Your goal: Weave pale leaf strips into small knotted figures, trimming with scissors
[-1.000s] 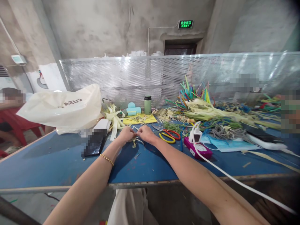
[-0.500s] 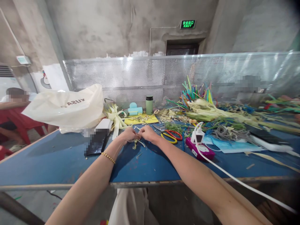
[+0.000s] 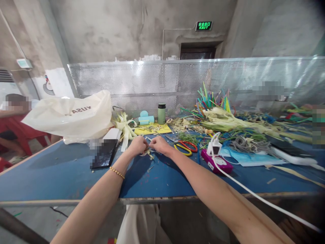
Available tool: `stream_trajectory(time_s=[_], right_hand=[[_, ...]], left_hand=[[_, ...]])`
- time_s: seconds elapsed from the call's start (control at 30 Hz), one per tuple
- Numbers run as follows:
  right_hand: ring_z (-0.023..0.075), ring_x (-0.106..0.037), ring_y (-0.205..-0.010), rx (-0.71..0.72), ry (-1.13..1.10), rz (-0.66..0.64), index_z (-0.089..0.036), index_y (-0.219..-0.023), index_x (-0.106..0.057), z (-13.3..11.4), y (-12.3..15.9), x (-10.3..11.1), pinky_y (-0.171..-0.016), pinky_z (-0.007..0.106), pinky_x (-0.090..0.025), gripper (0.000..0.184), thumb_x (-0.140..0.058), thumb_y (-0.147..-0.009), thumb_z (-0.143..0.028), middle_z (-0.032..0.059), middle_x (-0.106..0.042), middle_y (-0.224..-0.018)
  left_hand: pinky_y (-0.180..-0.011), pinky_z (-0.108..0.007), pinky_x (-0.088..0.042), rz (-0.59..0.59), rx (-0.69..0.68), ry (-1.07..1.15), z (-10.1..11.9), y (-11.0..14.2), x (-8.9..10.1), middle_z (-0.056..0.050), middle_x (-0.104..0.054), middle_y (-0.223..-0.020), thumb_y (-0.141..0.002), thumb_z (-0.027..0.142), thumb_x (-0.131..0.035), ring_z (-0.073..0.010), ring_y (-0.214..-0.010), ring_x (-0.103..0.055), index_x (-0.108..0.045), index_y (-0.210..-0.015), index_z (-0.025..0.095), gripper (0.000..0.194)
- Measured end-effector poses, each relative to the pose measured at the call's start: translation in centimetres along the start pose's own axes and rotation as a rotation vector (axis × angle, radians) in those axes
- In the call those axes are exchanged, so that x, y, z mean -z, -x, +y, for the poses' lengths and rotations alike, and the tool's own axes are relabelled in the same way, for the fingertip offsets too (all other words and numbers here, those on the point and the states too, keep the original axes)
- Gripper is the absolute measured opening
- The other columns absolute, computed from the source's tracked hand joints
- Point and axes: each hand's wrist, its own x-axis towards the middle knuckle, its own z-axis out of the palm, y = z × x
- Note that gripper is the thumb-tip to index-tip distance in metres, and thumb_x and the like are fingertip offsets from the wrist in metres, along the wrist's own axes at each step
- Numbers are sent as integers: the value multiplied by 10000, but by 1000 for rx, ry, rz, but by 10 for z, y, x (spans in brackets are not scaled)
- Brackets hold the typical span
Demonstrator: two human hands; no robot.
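Observation:
My left hand (image 3: 138, 145) and my right hand (image 3: 159, 145) meet closely above the blue table (image 3: 157, 183), both with fingers pinched together. Between and below them hangs a small pale corn husk piece (image 3: 150, 156), its thin curled ends showing under the fingers. The fingertips hide how each hand grips it. Just beyond my left hand lies a bunch of pale corn husks (image 3: 124, 124). To the right of my right hand are scissors with red and yellow handles (image 3: 185, 151).
A dark phone (image 3: 103, 154) and a white bag (image 3: 73, 118) stand left. Behind are a green bottle (image 3: 161, 114) and yellow sheet (image 3: 162, 128). On the right lie a purple power strip (image 3: 217, 162), its white cable, a blue face mask (image 3: 247, 157) and a large husk pile (image 3: 223, 118).
My hands have drawn slightly apart, the left turning a little with its fingers more curled. The husk ends beneath them have shifted to the right.

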Motion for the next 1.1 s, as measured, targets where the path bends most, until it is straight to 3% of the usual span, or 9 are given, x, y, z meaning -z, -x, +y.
stream_trajectory(time_s=[0.23,0.5,0.93,1.1], right_hand=[[131,-614,-715,90,110,-16,-128,-752,-754,4,-1,6,-592,195,-349,152,-613,-772,-182,45,-714,-729],[180,-657,-850,96,312,-33,-157,-798,-752,2,3,13,-692,219,-380,165,-590,-811,-188,97,-746,-876],[210,-650,-897,272,522,4,-159,-890,-695,7,6,1,-681,248,-377,209,-511,-800,-117,116,-726,-930],[205,-650,-904,260,484,-27,-178,-883,-685,11,7,9,-674,245,-372,188,-510,-820,-151,98,-722,-943]], left_hand=[[-717,-246,-470,18,-16,-305,1,0,5,-115,-724,-771,-664,89,-516,-214,-806,-672,-733,-717,147,231],[-617,-245,-440,-19,49,-309,-5,-3,3,-119,-705,-731,-629,145,-573,-242,-780,-669,-670,-647,152,98],[-756,-301,-482,-11,8,-430,-10,-7,-8,-196,-725,-956,-711,182,-552,-297,-963,-675,-725,-910,127,269],[-697,-300,-463,-10,9,-441,-8,-5,-4,-198,-721,-944,-725,182,-533,-296,-915,-674,-710,-840,107,224]])
